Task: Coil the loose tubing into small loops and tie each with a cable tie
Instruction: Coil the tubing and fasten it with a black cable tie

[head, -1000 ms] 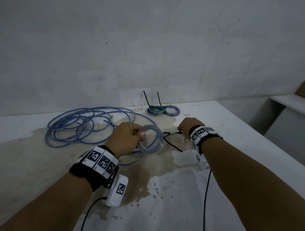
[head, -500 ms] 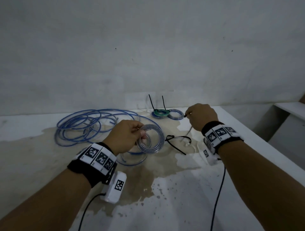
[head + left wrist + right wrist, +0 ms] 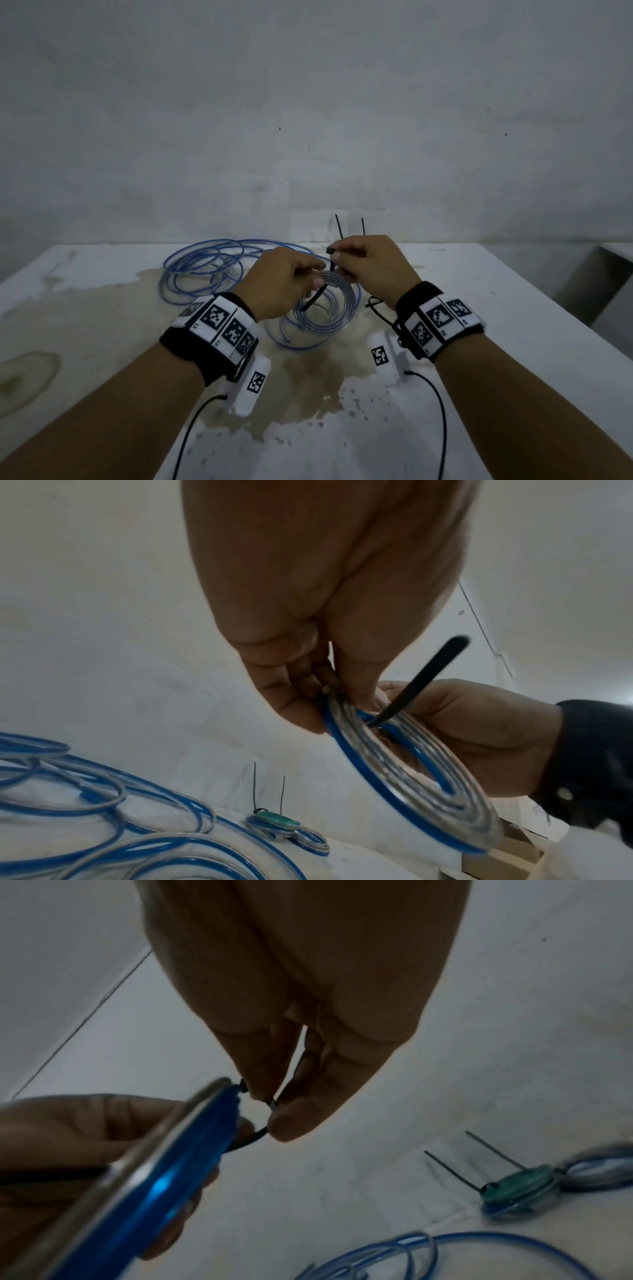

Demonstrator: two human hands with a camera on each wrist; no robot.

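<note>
My left hand (image 3: pixel 317 274) pinches a small coil of clear and blue tubing (image 3: pixel 329 305) above the table, and the left wrist view shows the coil (image 3: pixel 411 777) gripped at its top edge. My right hand (image 3: pixel 337 255) pinches a black cable tie (image 3: pixel 320 294) right beside the left fingers. The tie's tail passes down through the coil's opening. In the right wrist view the cable tie (image 3: pixel 250 1139) curves from my right hand (image 3: pixel 267 1104) round the coil (image 3: pixel 137 1185). Loose blue tubing (image 3: pixel 205 270) lies in wide loops at the back left.
Two finished small coils (image 3: pixel 277 823), one green on top, lie near the wall with black tie tails (image 3: pixel 339 228) sticking up. Spare black ties (image 3: pixel 375 305) lie under my right wrist. The white table (image 3: pixel 479 308) is stained; a lower ledge (image 3: pixel 609 260) stands right.
My right hand has come from the back right over to the coil, carrying a black cable tie whose tail now passes through the coil. The left hand kept holding the coil.
</note>
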